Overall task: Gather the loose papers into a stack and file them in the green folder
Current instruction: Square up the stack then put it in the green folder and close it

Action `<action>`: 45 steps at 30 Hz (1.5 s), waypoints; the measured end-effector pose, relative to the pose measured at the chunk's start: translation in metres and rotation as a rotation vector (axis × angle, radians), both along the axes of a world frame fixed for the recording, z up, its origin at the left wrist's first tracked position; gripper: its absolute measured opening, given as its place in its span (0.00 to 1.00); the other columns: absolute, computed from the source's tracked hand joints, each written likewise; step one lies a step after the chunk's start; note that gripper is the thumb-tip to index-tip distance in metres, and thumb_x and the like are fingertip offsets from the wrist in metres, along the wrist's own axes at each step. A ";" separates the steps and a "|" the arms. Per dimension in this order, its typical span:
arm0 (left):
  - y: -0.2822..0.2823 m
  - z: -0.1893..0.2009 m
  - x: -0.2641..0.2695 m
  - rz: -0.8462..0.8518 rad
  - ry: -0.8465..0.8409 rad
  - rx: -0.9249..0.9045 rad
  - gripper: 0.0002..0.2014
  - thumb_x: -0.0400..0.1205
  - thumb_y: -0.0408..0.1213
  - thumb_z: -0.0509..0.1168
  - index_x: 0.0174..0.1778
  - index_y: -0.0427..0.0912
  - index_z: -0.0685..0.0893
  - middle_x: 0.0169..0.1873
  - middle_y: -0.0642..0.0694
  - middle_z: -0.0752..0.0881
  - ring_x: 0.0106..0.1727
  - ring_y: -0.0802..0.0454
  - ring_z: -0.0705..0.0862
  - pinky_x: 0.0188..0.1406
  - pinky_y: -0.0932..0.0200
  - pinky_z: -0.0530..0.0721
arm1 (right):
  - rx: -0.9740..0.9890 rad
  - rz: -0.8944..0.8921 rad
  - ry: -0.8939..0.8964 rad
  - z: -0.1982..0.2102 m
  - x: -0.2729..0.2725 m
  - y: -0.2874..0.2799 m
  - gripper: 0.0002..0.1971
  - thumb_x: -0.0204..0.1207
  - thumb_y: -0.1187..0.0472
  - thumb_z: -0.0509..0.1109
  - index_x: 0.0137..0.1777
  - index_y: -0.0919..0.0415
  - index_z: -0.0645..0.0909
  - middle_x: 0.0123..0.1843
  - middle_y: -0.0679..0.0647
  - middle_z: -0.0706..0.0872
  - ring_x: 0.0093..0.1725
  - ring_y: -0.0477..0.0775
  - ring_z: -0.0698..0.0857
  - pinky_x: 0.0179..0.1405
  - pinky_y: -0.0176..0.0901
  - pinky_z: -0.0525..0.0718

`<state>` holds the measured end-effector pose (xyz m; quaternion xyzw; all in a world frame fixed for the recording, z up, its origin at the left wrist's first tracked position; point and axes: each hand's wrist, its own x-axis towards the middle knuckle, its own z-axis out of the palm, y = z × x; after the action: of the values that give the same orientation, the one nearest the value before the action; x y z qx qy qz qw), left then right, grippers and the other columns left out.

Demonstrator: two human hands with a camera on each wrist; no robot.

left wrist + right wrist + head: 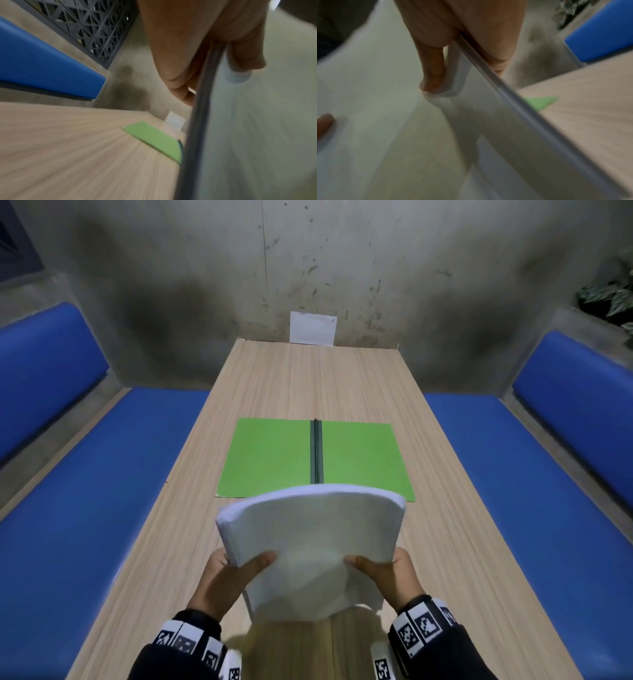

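Both hands' grip pinching 1 paper stack [308, 546], left hand [226, 577], right hand [387, 577], 1 open green folder [270, 457] beyond

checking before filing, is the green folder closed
No, the green folder lies open flat on the table, both leaves spread beside its dark spine.

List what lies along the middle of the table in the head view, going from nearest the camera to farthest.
Stack of papers held above the table by the left hand and right hand → open green folder lying flat → bare wooden table → white sheet against the wall.
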<state>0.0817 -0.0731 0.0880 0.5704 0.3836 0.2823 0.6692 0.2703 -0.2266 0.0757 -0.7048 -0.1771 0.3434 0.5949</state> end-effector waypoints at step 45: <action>-0.036 -0.008 0.007 0.081 -0.055 0.164 0.42 0.46 0.78 0.67 0.57 0.69 0.76 0.56 0.63 0.81 0.53 0.79 0.81 0.49 0.74 0.83 | 0.227 -0.214 -0.141 0.005 -0.013 -0.018 0.31 0.47 0.41 0.79 0.52 0.45 0.78 0.55 0.53 0.85 0.57 0.54 0.84 0.55 0.43 0.82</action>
<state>0.0888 -0.1088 0.0803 0.5993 0.3632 0.3551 0.6187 0.2571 -0.2449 0.0803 -0.6703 -0.1799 0.2058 0.6899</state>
